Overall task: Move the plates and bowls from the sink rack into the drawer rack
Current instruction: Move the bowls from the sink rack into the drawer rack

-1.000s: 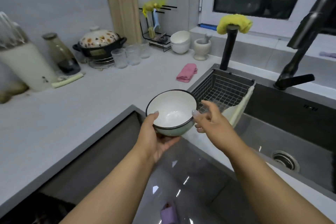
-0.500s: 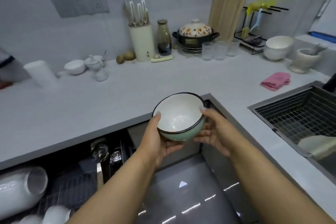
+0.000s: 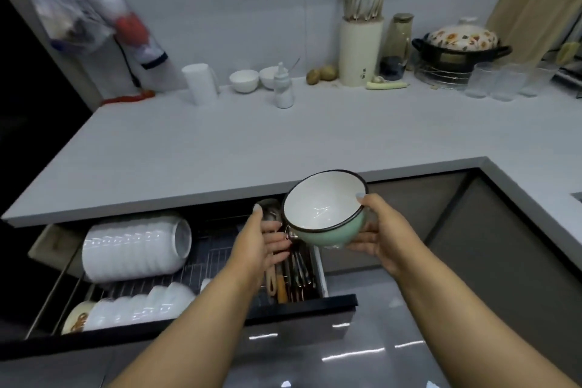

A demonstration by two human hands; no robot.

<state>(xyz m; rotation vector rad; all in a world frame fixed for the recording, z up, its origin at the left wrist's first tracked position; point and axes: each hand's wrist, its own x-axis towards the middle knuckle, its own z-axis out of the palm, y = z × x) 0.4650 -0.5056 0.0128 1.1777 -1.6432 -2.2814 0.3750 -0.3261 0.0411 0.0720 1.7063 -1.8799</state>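
A bowl [image 3: 321, 211], mint green outside, white inside with a black rim, hangs tilted above the right end of the open drawer. My right hand [image 3: 378, 230] grips it, thumb on the rim and fingers under its base. My left hand [image 3: 261, 239] is beside the bowl's left side with fingers nearly straight and thumb up; I cannot tell whether the fingertips touch the bowl. The drawer rack [image 3: 217, 258] is a wire grid holding two rows of white bowls [image 3: 132, 249] lying on their sides. The sink rack is out of view.
A cutlery compartment [image 3: 293, 280] fills the drawer's right end under the bowl. The countertop edge [image 3: 189, 198] overhangs the drawer. At the back stand a knife block [image 3: 360, 50], a flowered pot [image 3: 459, 44], glasses [image 3: 504, 82], small white bowls [image 3: 244, 80] and a white cup [image 3: 200, 83].
The view swung left from the sink to the open drawer. The bowl travelled left with both hands; my left hand has let go of it and only my right hand grips it.
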